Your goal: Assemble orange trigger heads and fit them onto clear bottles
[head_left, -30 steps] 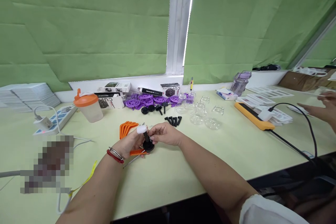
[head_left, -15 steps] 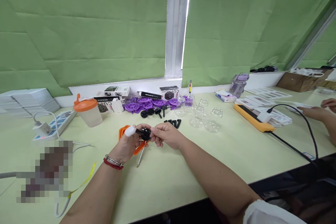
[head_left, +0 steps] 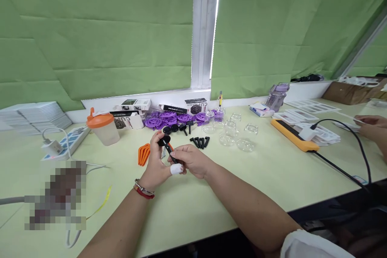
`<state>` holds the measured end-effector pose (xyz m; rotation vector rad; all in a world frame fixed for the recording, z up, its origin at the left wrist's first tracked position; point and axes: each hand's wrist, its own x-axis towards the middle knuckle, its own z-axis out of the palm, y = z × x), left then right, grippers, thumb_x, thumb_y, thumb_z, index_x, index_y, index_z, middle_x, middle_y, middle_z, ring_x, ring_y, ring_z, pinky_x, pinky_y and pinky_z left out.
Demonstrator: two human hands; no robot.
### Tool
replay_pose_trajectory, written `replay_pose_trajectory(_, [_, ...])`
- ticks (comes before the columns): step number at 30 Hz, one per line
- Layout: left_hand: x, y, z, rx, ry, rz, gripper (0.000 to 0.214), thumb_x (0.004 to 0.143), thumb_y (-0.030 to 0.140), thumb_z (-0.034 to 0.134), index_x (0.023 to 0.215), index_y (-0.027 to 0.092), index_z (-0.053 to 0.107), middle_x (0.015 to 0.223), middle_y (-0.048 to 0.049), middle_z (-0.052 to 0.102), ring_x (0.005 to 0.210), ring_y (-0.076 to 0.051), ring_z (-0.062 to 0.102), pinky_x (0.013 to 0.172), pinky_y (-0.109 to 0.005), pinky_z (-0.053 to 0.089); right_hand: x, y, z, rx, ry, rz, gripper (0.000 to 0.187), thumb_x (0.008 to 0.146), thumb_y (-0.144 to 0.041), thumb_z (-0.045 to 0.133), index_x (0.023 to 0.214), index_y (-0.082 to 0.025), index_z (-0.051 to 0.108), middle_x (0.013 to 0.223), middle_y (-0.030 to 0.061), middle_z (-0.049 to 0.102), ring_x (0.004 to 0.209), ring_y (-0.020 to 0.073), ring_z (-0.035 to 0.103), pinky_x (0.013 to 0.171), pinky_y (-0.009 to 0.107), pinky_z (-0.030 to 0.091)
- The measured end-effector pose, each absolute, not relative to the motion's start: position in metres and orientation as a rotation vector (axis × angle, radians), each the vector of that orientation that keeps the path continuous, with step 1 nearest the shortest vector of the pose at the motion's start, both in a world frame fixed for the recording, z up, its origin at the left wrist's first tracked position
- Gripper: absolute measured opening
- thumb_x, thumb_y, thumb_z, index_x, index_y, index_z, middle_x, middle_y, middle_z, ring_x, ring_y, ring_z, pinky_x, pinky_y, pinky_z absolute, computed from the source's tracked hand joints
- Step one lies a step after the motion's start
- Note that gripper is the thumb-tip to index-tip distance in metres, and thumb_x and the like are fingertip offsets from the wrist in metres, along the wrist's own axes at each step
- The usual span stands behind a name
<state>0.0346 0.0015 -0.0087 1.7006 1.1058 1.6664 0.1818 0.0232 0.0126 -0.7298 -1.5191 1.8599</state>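
Between my hands is a black plastic stem with a round disc (head_left: 168, 150), held tilted above the table. My left hand (head_left: 157, 160) grips it, fingers at the disc end and a white-wrapped thumb near the lower end. The fingertips of my right hand (head_left: 192, 160) pinch the lower end of the stem. Left of it lie orange frame-shaped pieces (head_left: 144, 155); another orange bit and a thin metal rod are partly hidden behind my hands. Short black pegs (head_left: 202, 142) lie just beyond my right hand, and black disc-headed parts (head_left: 183, 129) are farther back.
Purple wheel-shaped discs (head_left: 169, 118) are heaped before printed boxes (head_left: 196, 106). Clear plastic cups (head_left: 229, 133) stand right of them. An orange-lidded cup (head_left: 104, 129) and a power strip (head_left: 69, 142) are left. At right are a yellow power strip (head_left: 293, 137) and a co-worker's hands (head_left: 373, 123).
The black stem has turned, so its free end now points down toward my right hand. My left thumb has swung from upper left to lower right. Orange pieces beside my left hand are more exposed.
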Motion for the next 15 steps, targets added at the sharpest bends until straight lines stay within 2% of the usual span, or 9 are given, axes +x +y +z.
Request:
replay_pose_trajectory(3, [0.032, 0.006, -0.014, 1.704, 1.076, 1.646, 0.086, 0.057, 0.024, 0.079, 0.131, 0.025, 0.035, 0.143, -0.0143, 0.034, 0.134, -0.029, 0.035, 0.109, -0.046, 0.030, 0.186, 0.031, 0.010, -0.891, -1.735, 1.631, 0.021, 0.079, -0.032, 0.059, 0.065, -0.015, 0.058, 0.049, -0.0032, 0.053, 0.038, 0.0065, 0.041, 0.040, 0.021, 0.030])
replay_pose_trajectory(5, [0.029, 0.008, -0.016, 1.615, 1.131, 1.638, 0.072, 0.068, 0.028, 0.073, 0.129, 0.025, 0.035, 0.136, -0.0133, 0.043, 0.126, -0.026, 0.045, 0.103, -0.044, 0.037, 0.191, 0.036, 0.008, -0.967, -1.925, 1.381, 0.021, 0.080, -0.029, 0.057, 0.063, -0.016, 0.055, 0.053, -0.0032, 0.053, 0.042, 0.0061, 0.039, 0.043, 0.021, 0.029])
replay_pose_trajectory(7, [0.026, 0.010, -0.018, 1.532, 1.194, 1.612, 0.061, 0.074, 0.034, 0.068, 0.126, 0.025, 0.037, 0.121, -0.0107, 0.054, 0.108, -0.023, 0.057, 0.089, -0.039, 0.047, 0.195, 0.041, 0.007, -1.011, -2.126, 1.095, 0.018, 0.081, -0.025, 0.054, 0.065, -0.016, 0.056, 0.054, -0.0038, 0.050, 0.046, 0.0071, 0.037, 0.047, 0.021, 0.027])
replay_pose_trajectory(9, [0.023, 0.013, -0.018, 1.457, 1.262, 1.584, 0.055, 0.075, 0.040, 0.065, 0.122, 0.025, 0.041, 0.100, -0.0049, 0.060, 0.083, -0.018, 0.062, 0.071, -0.032, 0.050, 0.198, 0.044, 0.006, -1.029, -2.310, 0.821, 0.016, 0.082, -0.022, 0.052, 0.068, -0.016, 0.058, 0.056, -0.0027, 0.050, 0.051, 0.0089, 0.039, 0.050, 0.023, 0.026])
replay_pose_trajectory(11, [0.020, 0.015, -0.016, 1.387, 1.326, 1.568, 0.050, 0.074, 0.043, 0.065, 0.116, 0.024, 0.046, 0.080, 0.0013, 0.059, 0.063, -0.013, 0.057, 0.057, -0.026, 0.047, 0.199, 0.046, 0.006, -1.011, -2.443, 0.597, 0.017, 0.084, -0.021, 0.050, 0.072, -0.015, 0.061, 0.063, 0.0004, 0.055, 0.058, 0.0109, 0.044, 0.054, 0.024, 0.026])
replay_pose_trajectory(15, [0.018, 0.017, -0.012, 1.304, 1.395, 1.530, 0.047, 0.071, 0.045, 0.067, 0.108, 0.020, 0.052, 0.065, 0.0056, 0.053, 0.045, -0.007, 0.043, 0.044, -0.021, 0.037, 0.197, 0.047, 0.005, -0.976, -2.545, 0.367, 0.020, 0.088, -0.021, 0.047, 0.083, -0.015, 0.065, 0.080, 0.0061, 0.062, 0.070, 0.0145, 0.051, 0.060, 0.025, 0.029])
